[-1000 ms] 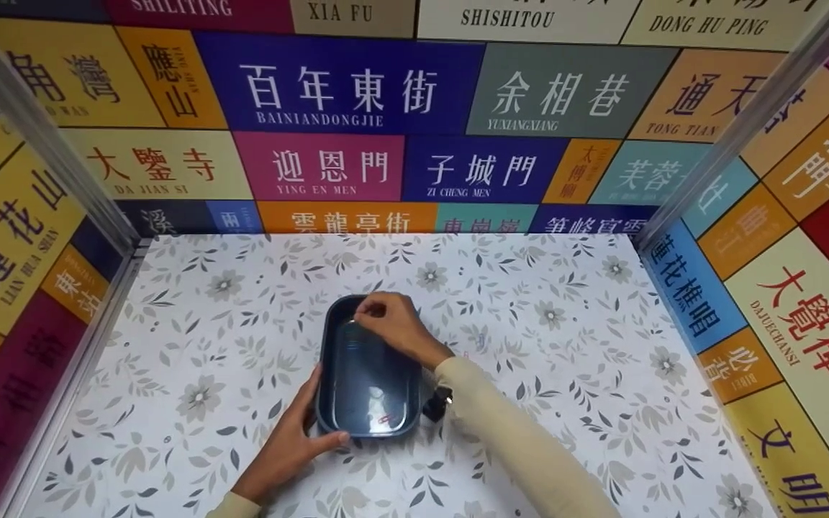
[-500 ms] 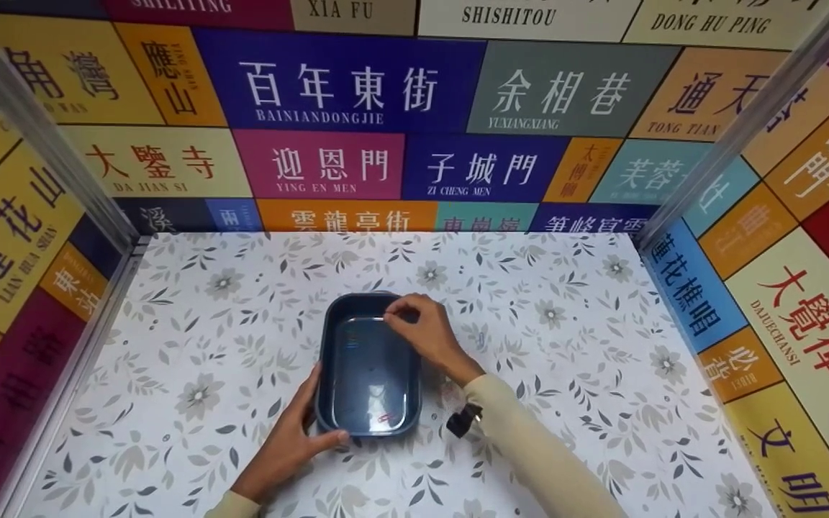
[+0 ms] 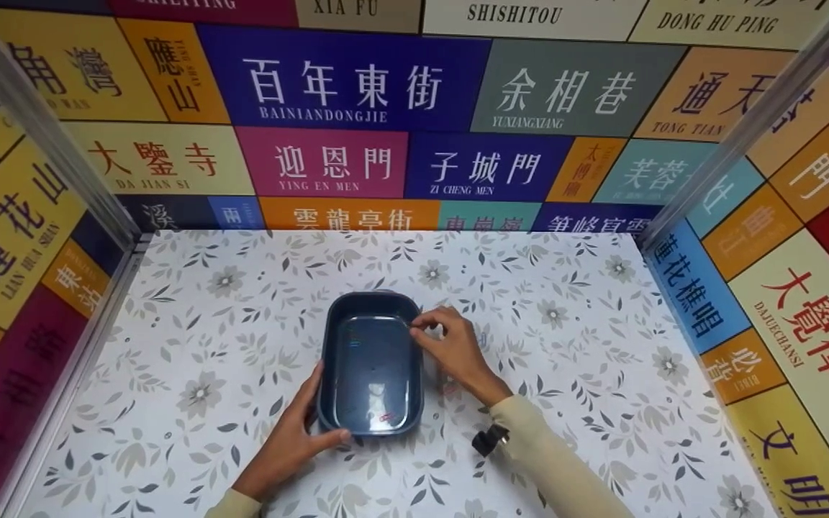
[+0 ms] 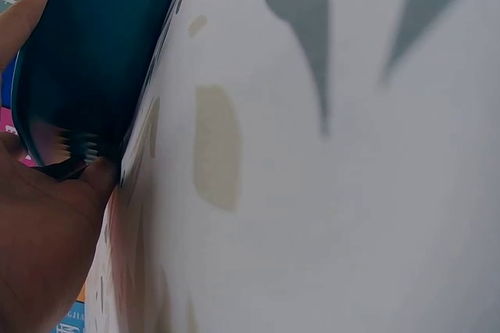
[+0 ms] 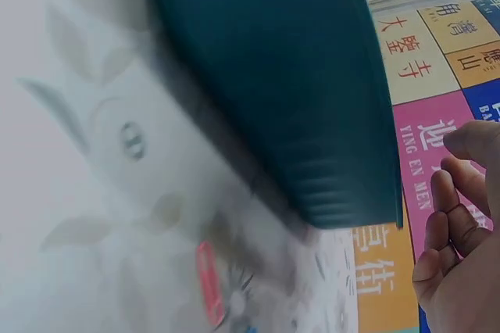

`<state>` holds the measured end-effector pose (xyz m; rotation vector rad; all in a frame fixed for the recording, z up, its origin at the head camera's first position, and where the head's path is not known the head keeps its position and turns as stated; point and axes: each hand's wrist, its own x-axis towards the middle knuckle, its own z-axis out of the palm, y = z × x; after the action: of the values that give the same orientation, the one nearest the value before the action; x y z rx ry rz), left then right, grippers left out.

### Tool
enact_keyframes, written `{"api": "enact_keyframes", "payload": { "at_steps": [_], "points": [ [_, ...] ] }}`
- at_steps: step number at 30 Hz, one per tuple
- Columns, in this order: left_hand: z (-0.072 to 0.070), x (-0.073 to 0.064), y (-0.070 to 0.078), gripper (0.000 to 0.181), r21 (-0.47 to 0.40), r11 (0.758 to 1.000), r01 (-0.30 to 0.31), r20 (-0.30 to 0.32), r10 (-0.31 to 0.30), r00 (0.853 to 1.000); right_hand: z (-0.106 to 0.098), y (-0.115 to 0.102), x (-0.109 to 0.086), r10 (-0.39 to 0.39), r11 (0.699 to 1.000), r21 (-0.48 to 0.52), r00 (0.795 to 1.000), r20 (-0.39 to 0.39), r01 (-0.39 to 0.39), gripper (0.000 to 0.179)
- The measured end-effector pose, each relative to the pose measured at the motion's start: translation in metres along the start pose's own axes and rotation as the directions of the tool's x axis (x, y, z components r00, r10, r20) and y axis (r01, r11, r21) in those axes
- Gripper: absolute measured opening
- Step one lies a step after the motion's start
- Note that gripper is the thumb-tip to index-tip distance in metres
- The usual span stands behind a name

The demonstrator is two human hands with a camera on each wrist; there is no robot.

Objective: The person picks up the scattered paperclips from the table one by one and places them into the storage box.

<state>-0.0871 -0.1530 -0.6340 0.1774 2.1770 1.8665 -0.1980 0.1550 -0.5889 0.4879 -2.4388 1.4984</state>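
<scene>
A dark blue, deep rectangular container [image 3: 371, 370] with rounded corners stands on the table. My left hand [image 3: 296, 439] holds its near left corner, fingers along the left wall and thumb at the near rim. In the left wrist view, the thumb [image 4: 100, 175] lies against the near wall. My right hand [image 3: 458, 349] is beside the far right rim, finger and thumb tips close to it. In the right wrist view, its loosely curled fingers [image 5: 441, 216] show nothing between them. Inside the container lie a small red piece [image 3: 386, 416] and a small blue piece [image 3: 354, 344].
A slim red piece with rounded ends [image 5: 208, 282] lies on the table right of the container. Leaf-and-flower print covers the tabletop [image 3: 565, 374]. Coloured panels with lettering [image 3: 342, 79] wall the back and both sides. A black device [image 3: 490, 439] sits on my right wrist.
My right hand has moved from above the container's far end to the right, out past its right rim. My left hand and the container have stayed in place.
</scene>
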Motion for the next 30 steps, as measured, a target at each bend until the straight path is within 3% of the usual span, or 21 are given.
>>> {"api": "enact_keyframes", "payload": {
  "at_steps": [19, 30],
  "points": [
    [-0.001, -0.001, 0.000, 0.124, -0.006, 1.000, -0.020, 0.004, 0.020, 1.000, -0.021, 0.038, -0.049, -0.060, 0.996, -0.071, 0.998, -0.034, 0.058, 0.012],
    [-0.001, 0.000, 0.000, 0.125, 0.003, 1.000, -0.021, 0.007, 0.021, 1.000, -0.031, 0.054, -0.068, -0.148, 0.980, -0.136, 0.988, -0.031, 0.142, 0.014]
  ]
}}
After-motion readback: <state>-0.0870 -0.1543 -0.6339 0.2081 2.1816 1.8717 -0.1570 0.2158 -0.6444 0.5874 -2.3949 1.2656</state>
